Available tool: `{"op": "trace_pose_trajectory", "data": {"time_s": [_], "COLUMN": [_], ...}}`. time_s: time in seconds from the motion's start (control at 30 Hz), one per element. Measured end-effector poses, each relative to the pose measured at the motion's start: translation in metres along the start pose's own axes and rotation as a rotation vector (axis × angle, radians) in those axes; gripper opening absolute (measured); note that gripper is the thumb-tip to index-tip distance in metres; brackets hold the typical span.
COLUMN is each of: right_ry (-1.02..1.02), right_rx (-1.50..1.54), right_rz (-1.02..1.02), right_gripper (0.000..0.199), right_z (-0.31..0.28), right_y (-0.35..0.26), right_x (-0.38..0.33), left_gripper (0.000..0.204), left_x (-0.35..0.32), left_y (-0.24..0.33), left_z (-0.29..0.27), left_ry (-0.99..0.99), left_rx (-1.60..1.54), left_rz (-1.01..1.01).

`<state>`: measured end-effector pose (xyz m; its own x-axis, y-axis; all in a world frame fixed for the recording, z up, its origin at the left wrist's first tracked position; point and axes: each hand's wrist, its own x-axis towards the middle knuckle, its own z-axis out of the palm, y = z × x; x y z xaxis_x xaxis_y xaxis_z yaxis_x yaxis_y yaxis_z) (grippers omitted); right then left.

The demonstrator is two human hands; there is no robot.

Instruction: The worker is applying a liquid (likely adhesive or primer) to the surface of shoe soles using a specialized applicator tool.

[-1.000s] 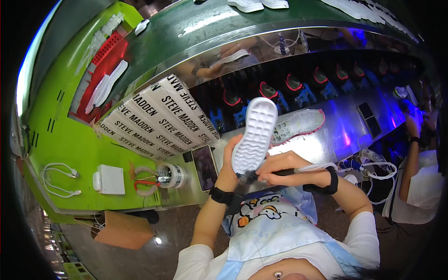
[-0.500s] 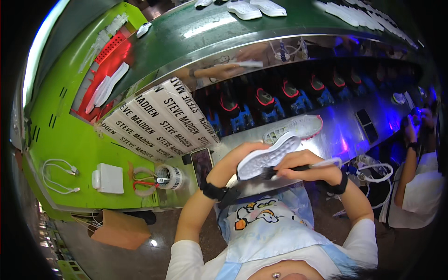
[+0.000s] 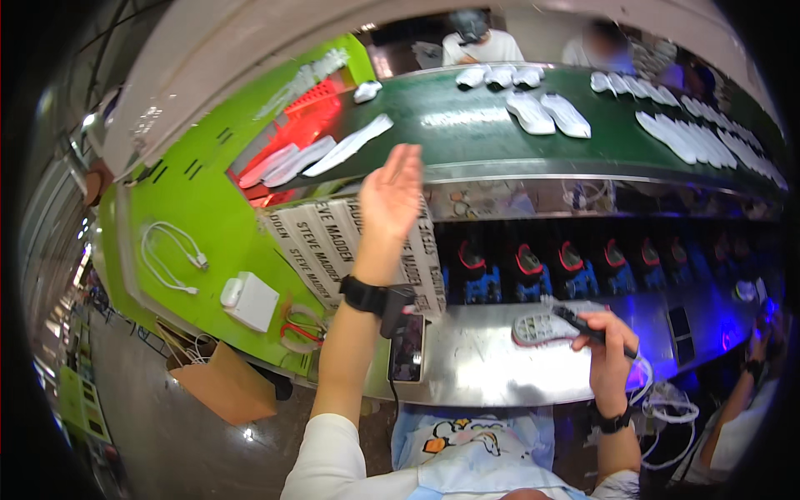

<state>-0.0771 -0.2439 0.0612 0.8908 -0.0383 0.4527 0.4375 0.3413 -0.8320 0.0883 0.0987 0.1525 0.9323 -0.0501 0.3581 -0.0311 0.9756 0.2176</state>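
My left hand (image 3: 392, 193) reaches out over the near edge of the green conveyor belt (image 3: 467, 154), its fingers stretched and nothing in it. Just beyond its fingertips, a white shoe sole (image 3: 350, 147) lies at the belt's left end. My right hand (image 3: 612, 342) is closed round a slim black brush (image 3: 579, 322) with a white hose trailing from its back end. The brush crosses above a white sole piece with a pinkish rim (image 3: 540, 329), which rests on the metal ledge (image 3: 475, 367); whether they touch I cannot tell.
A striped box (image 3: 312, 254) stands left of my forearm. A phone (image 3: 407, 350) lies on the ledge; scissors (image 3: 307, 327), a white charger (image 3: 252, 300) and a cable (image 3: 171, 260) are on the green table (image 3: 183, 208). More soles (image 3: 546, 114) line the belt. A co-worker's arm (image 3: 737, 400) is at right.
My left hand has let go of the white sole and stretched forward to the belt. My right hand has moved right, still holding the brush. The view has shifted, showing more of the belt.
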Motion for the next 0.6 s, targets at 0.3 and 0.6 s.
{"op": "trace_pose_trajectory", "data": {"time_s": [0.3, 0.6], "right_ry": [0.173, 0.254], "right_rx": [0.088, 0.062], "right_rz": [0.108, 0.346], "right_gripper": [0.022, 0.027], "right_z": [0.005, -0.012], "right_y": [0.016, 0.012], "right_x": [-0.017, -0.033], "left_gripper": [0.051, 0.016], "left_x": [0.17, 0.194], "left_y": [-0.167, -0.089], "left_z": [0.024, 0.006], "left_ry": [-0.728, -0.033], "left_rx": [2.494, 2.229], "left_rz": [0.164, -0.173]}}
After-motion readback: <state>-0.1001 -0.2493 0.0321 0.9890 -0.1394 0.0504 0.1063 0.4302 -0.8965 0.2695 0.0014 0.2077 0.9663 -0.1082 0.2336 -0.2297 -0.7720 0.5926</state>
